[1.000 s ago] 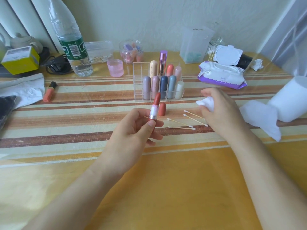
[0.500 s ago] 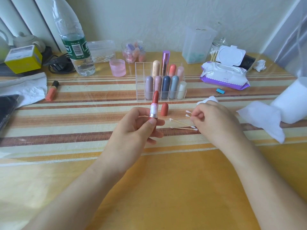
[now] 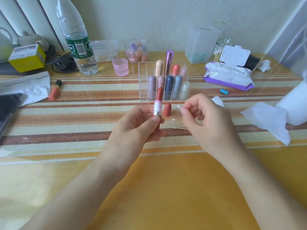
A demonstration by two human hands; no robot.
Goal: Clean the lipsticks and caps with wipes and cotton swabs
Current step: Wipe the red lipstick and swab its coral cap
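In the head view, the left hand (image 3: 132, 128) has its grip clamped on an uncapped red lipstick (image 3: 157, 107), held upright just in front of the clear organiser (image 3: 142, 83), while the right hand (image 3: 207, 125) pinches a cotton swab (image 3: 179, 106) with its tip close to the lipstick but not touching it. The red cap (image 3: 167, 109) stands on the worktop (image 3: 83, 113) just in front of the organiser, two spare swabs (image 3: 178, 124) lie a little nearer, and a used wipe (image 3: 269, 120) lies well to the organiser's right. I judge the job is at an early stage: this lipstick is about to be swabbed, its cap still needs cleaning, and nine capped lipsticks wait in the organiser.
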